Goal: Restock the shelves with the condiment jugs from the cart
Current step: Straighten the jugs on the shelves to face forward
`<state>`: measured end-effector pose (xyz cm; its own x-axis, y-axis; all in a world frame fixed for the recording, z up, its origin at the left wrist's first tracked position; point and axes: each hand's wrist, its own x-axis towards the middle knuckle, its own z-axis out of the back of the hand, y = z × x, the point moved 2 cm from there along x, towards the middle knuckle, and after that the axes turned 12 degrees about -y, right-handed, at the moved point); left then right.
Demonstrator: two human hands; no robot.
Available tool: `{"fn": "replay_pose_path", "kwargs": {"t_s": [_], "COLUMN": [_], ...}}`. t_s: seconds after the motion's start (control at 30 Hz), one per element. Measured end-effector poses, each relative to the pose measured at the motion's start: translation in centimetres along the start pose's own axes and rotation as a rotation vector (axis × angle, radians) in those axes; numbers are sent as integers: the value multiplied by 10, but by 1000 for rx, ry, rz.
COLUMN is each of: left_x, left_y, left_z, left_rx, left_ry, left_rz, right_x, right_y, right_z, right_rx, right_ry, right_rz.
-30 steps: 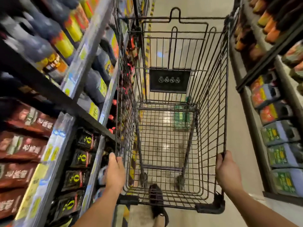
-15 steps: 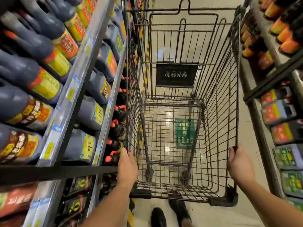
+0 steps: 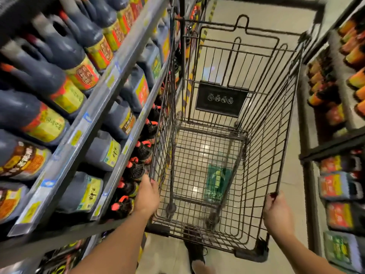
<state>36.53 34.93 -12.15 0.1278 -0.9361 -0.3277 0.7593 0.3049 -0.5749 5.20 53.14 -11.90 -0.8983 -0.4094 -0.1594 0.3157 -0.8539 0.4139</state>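
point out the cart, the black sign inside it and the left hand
cart (image 3: 284, 135), head view, right side wall.
black sign (image 3: 220, 99), head view, centre of panel.
left hand (image 3: 147, 196), head view, back of hand.

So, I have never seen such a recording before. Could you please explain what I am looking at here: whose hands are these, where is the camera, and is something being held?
The camera sits on a person's head and looks forward and down, so you see their own bare arms. The left hand and the right hand each grip the top rim of a wire shopping cart in a shop aisle. The cart basket looks empty; the green patch seems to lie on the floor beneath it. On the left, shelves hold dark condiment jugs with yellow and red labels. More bottles stand on the right.
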Motion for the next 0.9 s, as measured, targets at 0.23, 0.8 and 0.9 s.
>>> {"fn": "replay_pose_path", "kwargs": {"t_s": [0.23, 0.8, 0.9], "left_x": [1, -158, -207], "left_y": [-7, 41, 56], "left_z": [17, 318, 370], "left_rx": [-41, -281, -248], "left_ry": [128, -439, -573], "left_rz": [100, -190, -321], "right_x": [5, -251, -325], "right_y": [17, 303, 337], "right_z": [17, 98, 121], "right_rx": [-75, 606, 839], "right_ry": [122, 121, 203], "right_rz": [50, 1077, 1233]}}
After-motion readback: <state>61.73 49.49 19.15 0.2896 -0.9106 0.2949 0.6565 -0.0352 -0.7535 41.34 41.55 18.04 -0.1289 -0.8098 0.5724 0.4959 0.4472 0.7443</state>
